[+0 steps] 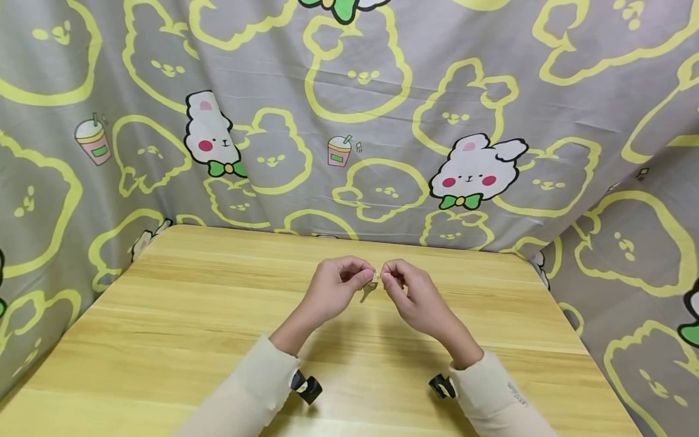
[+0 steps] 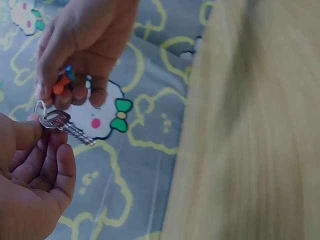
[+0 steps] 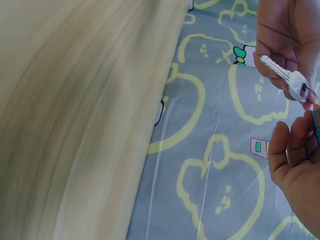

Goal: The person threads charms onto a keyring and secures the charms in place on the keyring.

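In front of the person, both hands meet over the table, a metal key ring point(image 2: 41, 108) between their fingertips. The left hand point(image 1: 334, 287) pinches the ring beside the head of a silver key point(image 2: 70, 128). From the ring the key hangs with its toothed blade slanting down in the head view point(image 1: 368, 292). The right hand point(image 1: 413, 295) has its thumb and fingertips at the ring's other side and holds a small orange-and-blue piece point(image 2: 63, 83). Part of that piece is hidden by the right fingers, and only its edge point(image 3: 317, 120) enters the right wrist view.
A wood-grain table point(image 1: 207, 291) lies under the hands. Behind and on both sides hangs a grey curtain point(image 1: 295, 79) with yellow outlines and white rabbits. Black camera mounts point(image 1: 307, 387) sit at the cuffs of the light sleeves point(image 1: 246, 388).
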Motion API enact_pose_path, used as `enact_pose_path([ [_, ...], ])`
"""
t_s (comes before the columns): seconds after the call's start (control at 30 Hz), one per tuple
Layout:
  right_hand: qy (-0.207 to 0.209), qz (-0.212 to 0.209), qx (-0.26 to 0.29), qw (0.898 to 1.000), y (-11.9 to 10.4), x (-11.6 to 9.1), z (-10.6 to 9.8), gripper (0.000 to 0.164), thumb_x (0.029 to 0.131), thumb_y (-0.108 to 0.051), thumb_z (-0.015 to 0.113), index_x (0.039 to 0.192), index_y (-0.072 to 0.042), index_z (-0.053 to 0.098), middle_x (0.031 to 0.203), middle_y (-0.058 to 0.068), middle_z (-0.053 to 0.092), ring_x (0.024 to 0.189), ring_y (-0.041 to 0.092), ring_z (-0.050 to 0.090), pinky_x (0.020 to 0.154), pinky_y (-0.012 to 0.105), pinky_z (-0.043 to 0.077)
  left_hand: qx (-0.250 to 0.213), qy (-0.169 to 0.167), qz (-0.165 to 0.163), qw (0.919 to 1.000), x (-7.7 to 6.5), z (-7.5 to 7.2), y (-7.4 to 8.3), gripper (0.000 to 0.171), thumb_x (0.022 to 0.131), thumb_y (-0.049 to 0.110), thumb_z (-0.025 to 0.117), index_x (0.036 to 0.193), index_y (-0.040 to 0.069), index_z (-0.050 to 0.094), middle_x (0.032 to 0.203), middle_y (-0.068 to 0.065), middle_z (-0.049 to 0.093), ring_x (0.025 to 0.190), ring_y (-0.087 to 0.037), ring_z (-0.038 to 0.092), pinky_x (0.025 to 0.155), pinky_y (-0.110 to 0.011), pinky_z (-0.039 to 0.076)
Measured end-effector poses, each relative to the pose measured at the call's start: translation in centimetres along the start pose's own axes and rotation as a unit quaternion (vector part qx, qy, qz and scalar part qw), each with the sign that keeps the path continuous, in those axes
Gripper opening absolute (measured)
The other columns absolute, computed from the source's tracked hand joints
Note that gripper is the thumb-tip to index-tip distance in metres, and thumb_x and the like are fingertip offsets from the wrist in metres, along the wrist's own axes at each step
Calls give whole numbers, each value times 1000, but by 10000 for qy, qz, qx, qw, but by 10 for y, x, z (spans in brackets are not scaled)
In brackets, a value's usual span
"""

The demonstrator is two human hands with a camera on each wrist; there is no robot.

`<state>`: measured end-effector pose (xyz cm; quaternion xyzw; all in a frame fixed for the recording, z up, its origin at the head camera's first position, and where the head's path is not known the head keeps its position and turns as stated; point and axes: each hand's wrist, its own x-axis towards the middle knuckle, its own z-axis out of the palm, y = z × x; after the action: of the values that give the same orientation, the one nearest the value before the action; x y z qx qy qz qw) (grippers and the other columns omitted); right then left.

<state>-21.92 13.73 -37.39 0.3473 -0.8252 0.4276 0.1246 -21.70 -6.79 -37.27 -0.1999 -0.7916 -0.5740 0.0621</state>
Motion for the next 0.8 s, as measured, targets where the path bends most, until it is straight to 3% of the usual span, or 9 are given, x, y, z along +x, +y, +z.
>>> enact_pose_path([
  [0.27,455,150,231,9986,-4,0,3,10,109,-11,51,100,-11,58,78,-4,52,65,12,48,59,27,43,-597,173,-119,9980,2,1,9,18,102,22,67,102,7,76,88,-11,72,80,-33,64,68,-28,51],
  [0.5,599,65,336,9976,-7,2,2,11,108,-10,51,100,-10,58,80,-3,53,67,13,48,59,27,43,-826,467,-189,9953,1,0,16,17,100,22,69,100,7,77,86,-7,71,76,-19,63,70,-28,53],
  [0.8,832,-158,159,9963,-10,0,-7,9,106,-4,54,100,-7,60,82,-5,55,67,12,49,59,27,43,-559,467,-70,9973,1,-1,24,20,100,22,70,101,4,77,86,-4,72,77,-19,63,69,-28,51],
])
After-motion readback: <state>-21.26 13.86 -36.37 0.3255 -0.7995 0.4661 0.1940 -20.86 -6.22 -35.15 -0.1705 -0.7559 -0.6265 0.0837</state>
